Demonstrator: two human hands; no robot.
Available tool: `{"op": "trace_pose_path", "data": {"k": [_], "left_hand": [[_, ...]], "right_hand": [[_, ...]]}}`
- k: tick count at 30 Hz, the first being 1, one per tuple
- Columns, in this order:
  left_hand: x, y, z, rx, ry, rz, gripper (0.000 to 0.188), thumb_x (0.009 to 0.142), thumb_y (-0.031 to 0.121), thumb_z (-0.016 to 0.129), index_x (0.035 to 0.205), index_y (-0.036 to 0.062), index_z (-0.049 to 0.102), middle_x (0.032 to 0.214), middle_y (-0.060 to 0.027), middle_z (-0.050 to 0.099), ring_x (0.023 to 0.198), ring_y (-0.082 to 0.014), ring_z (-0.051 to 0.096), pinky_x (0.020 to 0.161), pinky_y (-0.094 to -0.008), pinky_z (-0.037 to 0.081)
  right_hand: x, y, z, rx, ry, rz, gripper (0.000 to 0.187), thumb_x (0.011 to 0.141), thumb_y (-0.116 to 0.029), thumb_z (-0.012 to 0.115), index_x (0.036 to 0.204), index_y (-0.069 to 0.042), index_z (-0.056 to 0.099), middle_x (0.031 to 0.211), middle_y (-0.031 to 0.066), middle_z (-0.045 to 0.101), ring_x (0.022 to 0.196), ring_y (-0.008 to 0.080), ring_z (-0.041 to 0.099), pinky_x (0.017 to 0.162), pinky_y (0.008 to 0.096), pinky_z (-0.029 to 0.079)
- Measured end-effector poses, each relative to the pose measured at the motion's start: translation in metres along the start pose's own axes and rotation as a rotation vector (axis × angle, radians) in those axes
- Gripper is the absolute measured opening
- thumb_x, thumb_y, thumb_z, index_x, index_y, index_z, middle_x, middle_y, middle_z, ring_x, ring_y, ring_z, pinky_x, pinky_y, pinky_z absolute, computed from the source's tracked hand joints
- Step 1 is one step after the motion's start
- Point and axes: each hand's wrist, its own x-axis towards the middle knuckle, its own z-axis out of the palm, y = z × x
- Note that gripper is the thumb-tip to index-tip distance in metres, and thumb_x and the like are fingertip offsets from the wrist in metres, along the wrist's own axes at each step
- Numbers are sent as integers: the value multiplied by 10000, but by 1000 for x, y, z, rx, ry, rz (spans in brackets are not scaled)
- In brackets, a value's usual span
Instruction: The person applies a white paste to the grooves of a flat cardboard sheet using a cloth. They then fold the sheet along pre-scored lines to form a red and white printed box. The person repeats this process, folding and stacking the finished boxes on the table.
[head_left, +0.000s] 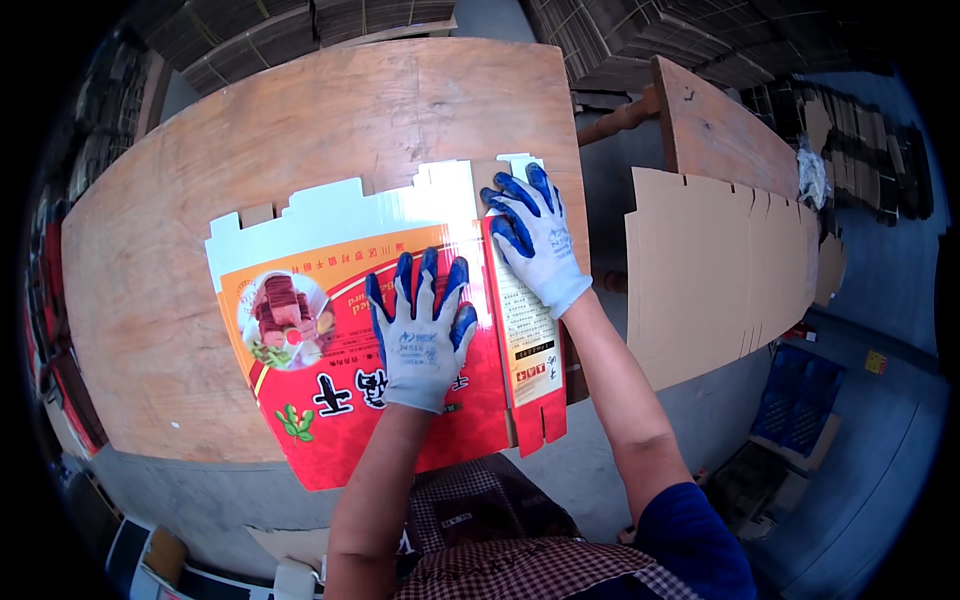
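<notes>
A flattened carton [300, 420], printed red and orange with a picture of sliced meat, lies on the wooden table [250, 120] in front of me. Its white flaps point to the far side, and a narrow side panel is folded over along its right edge. My left hand [418, 345], in a white glove with blue fingertips, rests flat on the red face with its fingers spread. Gloved the same way, my right hand [535, 235] presses on the far part of the narrow panel, fingers stretched out and apart. Neither hand grips anything.
Right of the table, a plain brown cardboard sheet [710, 270] leans by a second wooden board [725, 135]. Bundled cardboard stacks [260, 45] stand along the far side, with more at the right. A blue plastic pallet [800, 395] is at the lower right.
</notes>
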Motion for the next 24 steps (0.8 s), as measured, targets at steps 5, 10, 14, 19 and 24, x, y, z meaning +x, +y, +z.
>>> {"op": "trace_pose_path", "data": {"k": [5, 10, 14, 19, 24], "left_hand": [[2, 1, 2, 1, -6, -26, 539, 944, 440, 586, 1428, 205, 575, 1640, -88, 296, 1530, -341, 206, 1204, -676, 52], [2, 2, 3, 10, 1, -24, 538, 940, 448, 592, 1418, 201, 583, 1641, -84, 296, 1529, -338, 207, 1208, -671, 51], [0, 2, 5, 22, 28, -21, 528, 938, 448, 598, 1404, 200, 596, 1640, -82, 297, 1528, -336, 211, 1213, -661, 53], [2, -1, 10, 53, 57, -6, 564, 952, 443, 582, 1465, 215, 531, 1648, -81, 283, 1533, -330, 203, 1220, -646, 45], [1, 1, 4, 89, 12, 6, 594, 954, 445, 582, 1494, 214, 496, 1649, -82, 281, 1538, -327, 191, 1228, -630, 43]], "right_hand": [[0, -2, 0, -51, 4, -15, 381, 916, -272, 639, 1276, -147, 653, 1452, 88, 523, 1443, 371, 323, 1212, 514, 204], [-1, -4, -1, -77, 1, -43, 395, 909, -274, 636, 1289, -167, 642, 1438, 95, 518, 1440, 368, 320, 1209, 547, 188], [-9, -27, 10, -275, 34, 22, 420, 915, -252, 597, 1326, -167, 611, 1446, 84, 502, 1429, 353, 344, 1172, 636, 176], [-18, -45, 28, -353, 210, 167, 401, 932, -208, 588, 1325, -127, 611, 1438, 92, 523, 1383, 332, 420, 1164, 623, 222], [-104, -84, 23, -285, 183, 261, 487, 912, -173, 622, 1375, -41, 551, 1443, 171, 505, 1379, 367, 428, 1185, 602, 225]]}}
